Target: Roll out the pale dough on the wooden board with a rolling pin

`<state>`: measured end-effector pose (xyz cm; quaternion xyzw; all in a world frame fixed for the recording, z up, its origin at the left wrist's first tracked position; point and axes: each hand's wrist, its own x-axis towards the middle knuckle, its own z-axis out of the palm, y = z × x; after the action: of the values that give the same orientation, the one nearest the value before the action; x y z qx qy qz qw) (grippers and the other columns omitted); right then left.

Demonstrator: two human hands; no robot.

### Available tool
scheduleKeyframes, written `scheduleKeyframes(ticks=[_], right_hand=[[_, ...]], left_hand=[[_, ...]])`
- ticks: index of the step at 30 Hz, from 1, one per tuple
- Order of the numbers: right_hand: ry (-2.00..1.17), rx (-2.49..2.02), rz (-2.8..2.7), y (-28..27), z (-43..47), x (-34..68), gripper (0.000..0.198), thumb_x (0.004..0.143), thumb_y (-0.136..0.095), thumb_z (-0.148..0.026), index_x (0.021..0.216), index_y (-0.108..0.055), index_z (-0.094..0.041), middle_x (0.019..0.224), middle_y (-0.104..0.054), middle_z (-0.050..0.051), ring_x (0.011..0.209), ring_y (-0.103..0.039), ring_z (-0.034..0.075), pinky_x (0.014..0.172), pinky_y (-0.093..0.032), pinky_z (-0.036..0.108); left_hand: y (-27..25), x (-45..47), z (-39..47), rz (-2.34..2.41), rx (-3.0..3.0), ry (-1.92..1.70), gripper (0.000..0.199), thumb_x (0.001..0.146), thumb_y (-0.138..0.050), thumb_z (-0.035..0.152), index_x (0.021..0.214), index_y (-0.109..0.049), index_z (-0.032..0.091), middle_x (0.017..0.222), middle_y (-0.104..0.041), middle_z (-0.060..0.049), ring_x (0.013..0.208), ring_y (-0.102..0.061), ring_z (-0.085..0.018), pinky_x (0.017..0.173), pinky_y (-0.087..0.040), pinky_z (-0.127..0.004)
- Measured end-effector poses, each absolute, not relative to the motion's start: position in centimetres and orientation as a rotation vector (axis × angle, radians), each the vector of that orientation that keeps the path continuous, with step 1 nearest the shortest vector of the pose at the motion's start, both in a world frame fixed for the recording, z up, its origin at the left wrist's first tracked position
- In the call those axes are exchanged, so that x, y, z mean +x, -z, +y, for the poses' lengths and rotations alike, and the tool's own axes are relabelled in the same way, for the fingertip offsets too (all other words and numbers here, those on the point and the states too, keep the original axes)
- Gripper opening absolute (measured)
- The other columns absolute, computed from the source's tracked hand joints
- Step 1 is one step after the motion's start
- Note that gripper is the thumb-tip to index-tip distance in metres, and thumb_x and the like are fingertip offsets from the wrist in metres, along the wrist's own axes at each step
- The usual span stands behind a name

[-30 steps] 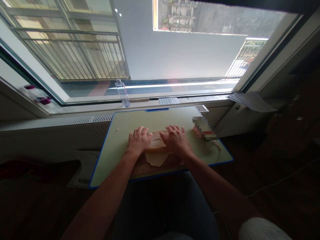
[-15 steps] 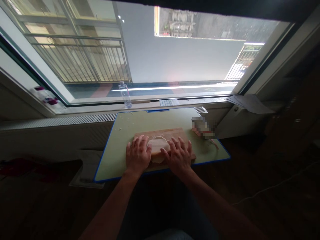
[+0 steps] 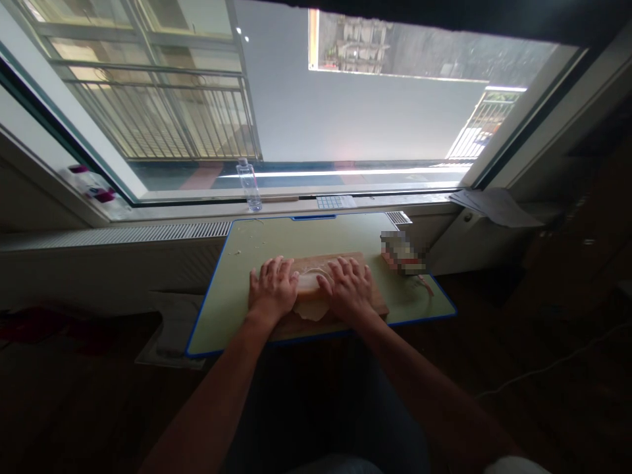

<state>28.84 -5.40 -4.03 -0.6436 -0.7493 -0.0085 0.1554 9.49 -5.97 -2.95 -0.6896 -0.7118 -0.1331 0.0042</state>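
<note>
A sheet of pale dough [image 3: 311, 311] lies flat on a wooden board [image 3: 359, 260]. Across it runs a light wooden rolling pin [image 3: 310, 295], of which only the middle shows between my hands. My left hand [image 3: 272, 288] presses on the pin's left part with its palm, fingers stretched forward. On the right part rests my right hand [image 3: 349, 286], fingers spread and stretched forward, thumb pointing inward. Both hands hide the pin's ends. The dough's far edge shows beyond the pin and its near edge hangs toward me on the board.
The board sits on a pale green folding table [image 3: 224, 309] with a blue rim. A blurred-out object [image 3: 402, 253] lies at its right. On the windowsill stand a clear plastic bottle [image 3: 249, 187] and a bottle with a purple label [image 3: 93, 187]; papers [image 3: 494, 205] lie at the right.
Both hands have moved forward, away from me, with the rolling pin. More of the dough's near part now shows, and less of its far part.
</note>
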Motion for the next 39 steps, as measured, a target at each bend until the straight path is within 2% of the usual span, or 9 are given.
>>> scheduleKeyframes(ticks=[4, 11, 14, 17, 19, 22, 26, 32, 39], right_hand=[[0.015, -1.860, -2.156, 3.7, -3.4, 28.6, 0.062, 0.111, -0.044, -0.061, 0.156, -0.063, -0.024, 0.169, -0.054, 0.011, 0.159, -0.041, 0.037, 0.132, -0.021, 0.059], [-0.082, -1.903, -2.202, 3.2, -0.4, 28.3, 0.065, 0.109, -0.046, -0.066, 0.157, -0.063, -0.026, 0.167, -0.056, 0.011, 0.156, -0.043, 0.040, 0.130, -0.024, 0.061], [-0.155, -1.919, -2.220, 2.9, 0.8, 28.2, 0.069, 0.108, -0.044, -0.072, 0.160, -0.061, -0.028, 0.170, -0.053, 0.011, 0.157, -0.040, 0.041, 0.129, -0.023, 0.063], [-0.230, -1.952, -2.212, 2.7, 2.2, 28.1, 0.075, 0.106, -0.045, -0.075, 0.163, -0.057, -0.028, 0.173, -0.048, 0.011, 0.160, -0.037, 0.042, 0.129, -0.024, 0.064], [-0.254, -1.949, -2.222, 2.6, 3.1, 28.1, 0.074, 0.106, -0.044, -0.075, 0.159, -0.060, -0.026, 0.170, -0.052, 0.012, 0.157, -0.039, 0.042, 0.126, -0.028, 0.063], [-0.255, -1.928, -2.248, 2.4, 3.8, 28.1, 0.069, 0.106, -0.044, -0.072, 0.142, -0.073, -0.021, 0.157, -0.064, 0.015, 0.150, -0.046, 0.041, 0.122, -0.034, 0.061], [-0.240, -1.908, -2.233, 2.1, 3.2, 28.1, 0.067, 0.105, -0.047, -0.070, 0.133, -0.076, -0.018, 0.152, -0.066, 0.018, 0.148, -0.046, 0.041, 0.122, -0.034, 0.060], [-0.211, -1.892, -2.227, 2.3, 0.9, 28.4, 0.067, 0.106, -0.046, -0.070, 0.132, -0.077, -0.016, 0.151, -0.066, 0.019, 0.150, -0.044, 0.042, 0.123, -0.032, 0.060], [-0.215, -1.893, -2.244, 2.4, 0.2, 28.8, 0.063, 0.105, -0.049, -0.069, 0.132, -0.077, -0.019, 0.152, -0.066, 0.017, 0.152, -0.043, 0.042, 0.125, -0.029, 0.063]], left_hand=[[2.7, 9.1, -3.7, -2.262, -2.209, 0.354, 0.054, 0.110, -0.038, 0.048, 0.156, -0.061, 0.032, 0.169, -0.054, -0.011, 0.155, -0.046, -0.034, 0.130, -0.032, -0.063], [2.8, 8.5, -0.4, -2.290, -2.289, 0.297, 0.053, 0.110, -0.036, 0.049, 0.153, -0.063, 0.033, 0.166, -0.057, -0.010, 0.151, -0.049, -0.035, 0.127, -0.034, -0.062], [2.7, 8.3, 0.8, -2.282, -2.310, 0.279, 0.055, 0.110, -0.036, 0.049, 0.155, -0.060, 0.029, 0.167, -0.055, -0.012, 0.151, -0.048, -0.036, 0.127, -0.034, -0.064], [2.6, 8.2, 2.0, -2.247, -2.281, 0.294, 0.054, 0.109, -0.038, 0.047, 0.150, -0.064, 0.024, 0.161, -0.059, -0.016, 0.146, -0.053, -0.036, 0.124, -0.038, -0.062], [2.6, 8.2, 2.8, -2.229, -2.249, 0.296, 0.052, 0.108, -0.040, 0.046, 0.142, -0.070, 0.022, 0.151, -0.066, -0.018, 0.139, -0.058, -0.036, 0.119, -0.044, -0.058], [2.4, 8.2, 3.4, -2.216, -2.257, 0.252, 0.049, 0.108, -0.039, 0.046, 0.127, -0.077, 0.021, 0.135, -0.073, -0.018, 0.130, -0.064, -0.035, 0.109, -0.052, -0.052], [2.2, 8.2, 2.9, -2.213, -2.287, 0.230, 0.049, 0.108, -0.038, 0.045, 0.114, -0.081, 0.023, 0.126, -0.077, -0.015, 0.124, -0.068, -0.033, 0.107, -0.054, -0.048], [2.2, 8.4, 0.8, -2.194, -2.311, 0.238, 0.046, 0.107, -0.042, 0.046, 0.115, -0.082, 0.025, 0.122, -0.078, -0.014, 0.122, -0.069, -0.031, 0.106, -0.055, -0.044], [1.5, 8.8, -0.6, -2.241, -2.297, 0.185, 0.046, 0.106, -0.042, 0.045, 0.118, -0.081, 0.024, 0.129, -0.076, -0.015, 0.125, -0.068, -0.033, 0.105, -0.055, -0.047]])
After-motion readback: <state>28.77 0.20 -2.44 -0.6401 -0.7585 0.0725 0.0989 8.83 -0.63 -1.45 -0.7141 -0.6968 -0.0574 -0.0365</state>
